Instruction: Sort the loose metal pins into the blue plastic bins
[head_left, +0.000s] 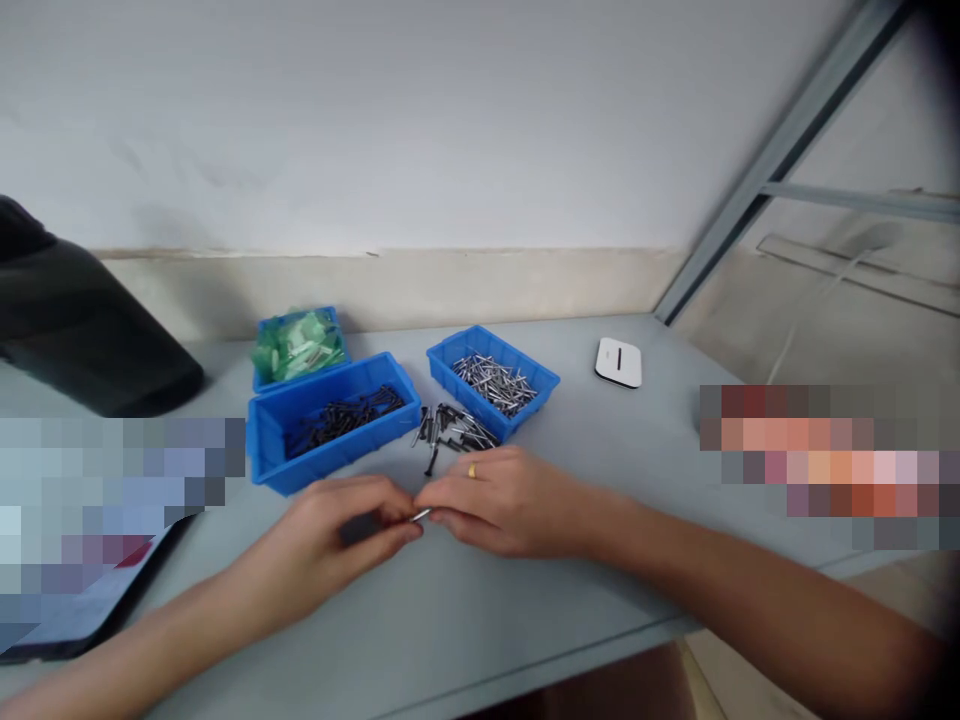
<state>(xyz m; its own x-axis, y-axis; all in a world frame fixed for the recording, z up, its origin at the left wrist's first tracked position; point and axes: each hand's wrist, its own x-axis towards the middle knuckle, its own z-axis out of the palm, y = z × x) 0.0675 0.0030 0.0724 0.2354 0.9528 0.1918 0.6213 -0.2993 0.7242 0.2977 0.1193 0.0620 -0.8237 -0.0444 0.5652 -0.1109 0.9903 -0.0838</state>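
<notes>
My left hand (330, 530) is closed in a pinch around a thin silver metal pin (421, 516). The fingertips of my right hand (510, 500), which wears a gold ring, pinch the same pin from the other side; its ends are hidden by my fingers. Just beyond my hands lies a loose pile of dark and silver pieces (457, 428), with one dark screw-like piece (430, 462) apart. A blue bin (337, 455) behind my left hand holds dark screws (349, 420). To its right, another blue bin (469, 397) holds many silver pins (499, 383).
A small blue bin (259, 378) with green translucent pieces (304, 343) stands near the wall. A black cylindrical object (97, 320) is at far left, above a tablet-like device (97, 610). A white square device (619, 362) lies at back right, before a metal frame (750, 200).
</notes>
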